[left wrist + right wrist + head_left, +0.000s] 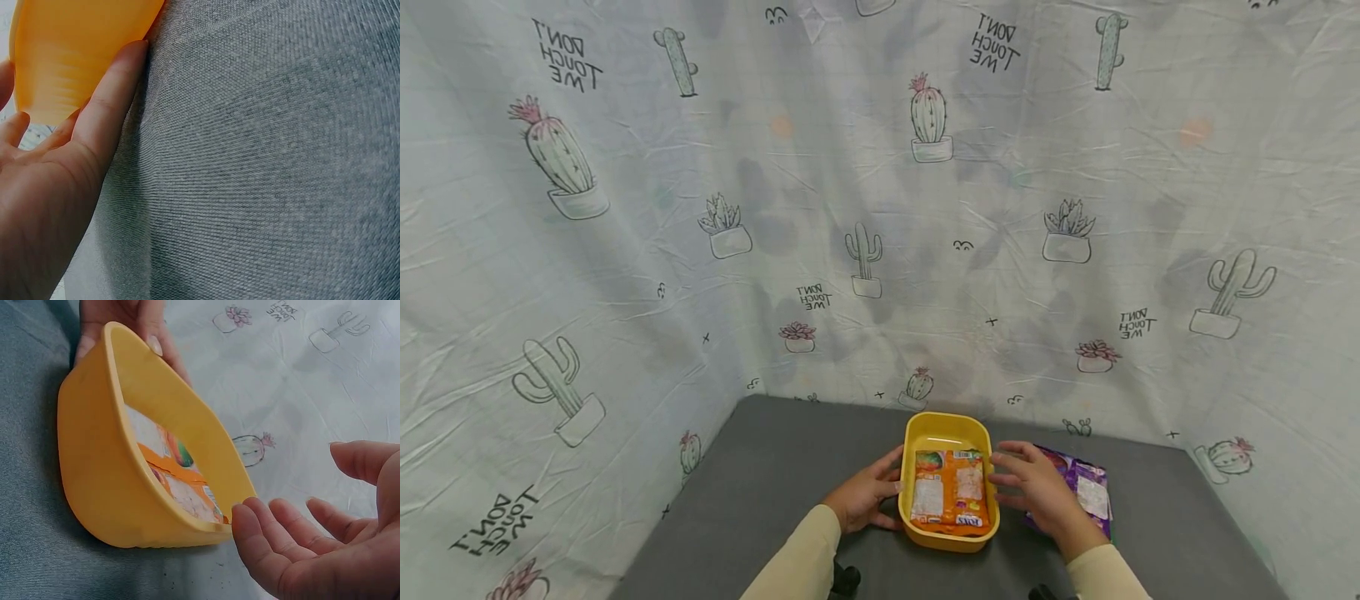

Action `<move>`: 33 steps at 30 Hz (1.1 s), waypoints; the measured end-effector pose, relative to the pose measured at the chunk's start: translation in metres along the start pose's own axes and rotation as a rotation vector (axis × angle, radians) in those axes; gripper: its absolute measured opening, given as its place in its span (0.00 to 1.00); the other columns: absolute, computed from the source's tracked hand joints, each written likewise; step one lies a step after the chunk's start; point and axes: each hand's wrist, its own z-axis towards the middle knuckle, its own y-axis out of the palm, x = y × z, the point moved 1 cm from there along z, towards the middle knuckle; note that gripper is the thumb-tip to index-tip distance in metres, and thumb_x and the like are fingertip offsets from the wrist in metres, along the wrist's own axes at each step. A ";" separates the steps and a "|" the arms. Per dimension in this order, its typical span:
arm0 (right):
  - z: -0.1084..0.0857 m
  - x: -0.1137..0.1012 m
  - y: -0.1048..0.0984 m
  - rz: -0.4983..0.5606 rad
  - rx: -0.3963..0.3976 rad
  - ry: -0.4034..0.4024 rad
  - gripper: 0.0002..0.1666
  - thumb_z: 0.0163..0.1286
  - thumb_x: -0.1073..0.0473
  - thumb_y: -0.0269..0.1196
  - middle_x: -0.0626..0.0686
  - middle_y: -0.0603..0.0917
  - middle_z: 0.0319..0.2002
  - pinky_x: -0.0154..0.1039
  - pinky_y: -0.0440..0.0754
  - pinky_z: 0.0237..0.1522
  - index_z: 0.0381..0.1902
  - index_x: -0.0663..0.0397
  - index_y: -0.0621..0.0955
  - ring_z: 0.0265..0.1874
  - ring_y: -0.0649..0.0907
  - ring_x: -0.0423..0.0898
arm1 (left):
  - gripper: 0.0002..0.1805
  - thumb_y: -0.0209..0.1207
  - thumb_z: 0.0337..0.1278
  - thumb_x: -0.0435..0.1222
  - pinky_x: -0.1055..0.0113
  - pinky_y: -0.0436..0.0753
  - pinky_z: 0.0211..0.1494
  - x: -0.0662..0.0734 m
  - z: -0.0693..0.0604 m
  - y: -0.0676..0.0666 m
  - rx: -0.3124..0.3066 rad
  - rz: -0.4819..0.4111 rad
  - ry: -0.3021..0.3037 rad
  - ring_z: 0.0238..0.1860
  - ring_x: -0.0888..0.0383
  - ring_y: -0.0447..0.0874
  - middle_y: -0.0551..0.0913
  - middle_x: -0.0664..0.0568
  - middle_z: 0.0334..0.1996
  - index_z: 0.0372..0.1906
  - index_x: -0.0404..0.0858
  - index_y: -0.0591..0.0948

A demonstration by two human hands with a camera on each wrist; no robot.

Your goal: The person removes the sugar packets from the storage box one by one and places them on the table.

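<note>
A yellow rectangular tub (943, 542) stands on the grey table with orange packets (951, 492) lying flat inside. My left hand (868, 493) touches the tub's left side; in the left wrist view its fingers (103, 103) lie along the yellow wall, and in the right wrist view its thumb is on the rim (112, 375). My right hand (1033, 487) is at the tub's right side with fingers loosely bent and nothing held. The right wrist view shows this right hand (312, 550) close to the rim; whether it touches is unclear.
Purple packets (1093, 496) lie on the table right of the tub, partly behind my right hand and forearm. A cactus-print curtain (865, 367) hangs beyond the table's back and side edges. Small black objects (846, 579) show at the bottom edge.
</note>
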 end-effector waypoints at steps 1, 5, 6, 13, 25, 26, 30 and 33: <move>0.000 0.000 0.001 0.000 0.000 0.001 0.38 0.83 0.50 0.65 0.74 0.71 0.70 0.60 0.87 0.53 0.77 0.66 0.66 0.62 0.81 0.70 | 0.43 0.60 0.83 0.34 0.30 0.85 0.50 0.000 0.000 0.000 0.000 0.001 0.001 0.76 0.35 0.66 0.62 0.37 0.83 0.91 0.51 0.53; 0.001 0.002 0.005 -0.002 -0.002 0.009 0.39 0.83 0.50 0.65 0.75 0.71 0.71 0.61 0.87 0.53 0.78 0.68 0.66 0.63 0.81 0.70 | 0.43 0.60 0.83 0.34 0.31 0.86 0.50 -0.001 -0.001 0.000 0.000 0.002 0.002 0.75 0.35 0.66 0.63 0.37 0.82 0.91 0.51 0.53; 0.001 0.003 0.006 -0.003 -0.004 0.013 0.39 0.83 0.50 0.65 0.75 0.71 0.71 0.61 0.87 0.53 0.78 0.68 0.65 0.63 0.80 0.70 | 0.43 0.60 0.83 0.34 0.30 0.86 0.50 -0.001 -0.001 0.000 -0.001 0.002 0.002 0.75 0.35 0.66 0.62 0.37 0.83 0.91 0.51 0.53; -0.001 0.000 0.011 -0.003 -0.036 0.012 0.39 0.84 0.49 0.63 0.76 0.70 0.71 0.67 0.84 0.56 0.79 0.67 0.65 0.66 0.78 0.73 | 0.42 0.59 0.84 0.33 0.31 0.85 0.51 -0.001 -0.002 0.000 0.000 0.004 0.002 0.75 0.35 0.67 0.63 0.37 0.82 0.91 0.50 0.53; 0.000 -0.001 0.038 -0.085 -0.082 0.009 0.47 0.82 0.46 0.65 0.78 0.65 0.74 0.79 0.74 0.59 0.80 0.70 0.58 0.72 0.67 0.80 | 0.41 0.59 0.84 0.34 0.30 0.85 0.51 -0.002 -0.001 0.000 0.021 0.013 0.003 0.76 0.34 0.65 0.63 0.37 0.82 0.91 0.51 0.55; 0.000 0.000 0.040 -0.098 -0.081 0.012 0.47 0.82 0.46 0.66 0.78 0.66 0.73 0.78 0.75 0.59 0.80 0.70 0.58 0.71 0.69 0.79 | 0.41 0.59 0.84 0.34 0.30 0.85 0.51 -0.002 -0.001 0.000 0.021 0.013 0.002 0.76 0.34 0.65 0.63 0.37 0.82 0.91 0.51 0.55; 0.001 0.004 0.046 -0.132 -0.067 0.031 0.48 0.80 0.45 0.67 0.76 0.70 0.69 0.74 0.80 0.58 0.80 0.69 0.60 0.65 0.76 0.74 | 0.42 0.59 0.83 0.34 0.29 0.84 0.51 -0.004 -0.001 0.001 0.018 0.016 0.004 0.77 0.33 0.63 0.62 0.36 0.83 0.91 0.51 0.55; 0.002 0.005 0.051 -0.178 -0.049 0.027 0.48 0.79 0.45 0.68 0.75 0.71 0.68 0.69 0.80 0.60 0.80 0.69 0.61 0.62 0.78 0.71 | 0.42 0.59 0.84 0.34 0.28 0.84 0.51 -0.004 -0.001 0.001 0.017 0.022 0.008 0.78 0.32 0.61 0.60 0.35 0.83 0.91 0.51 0.54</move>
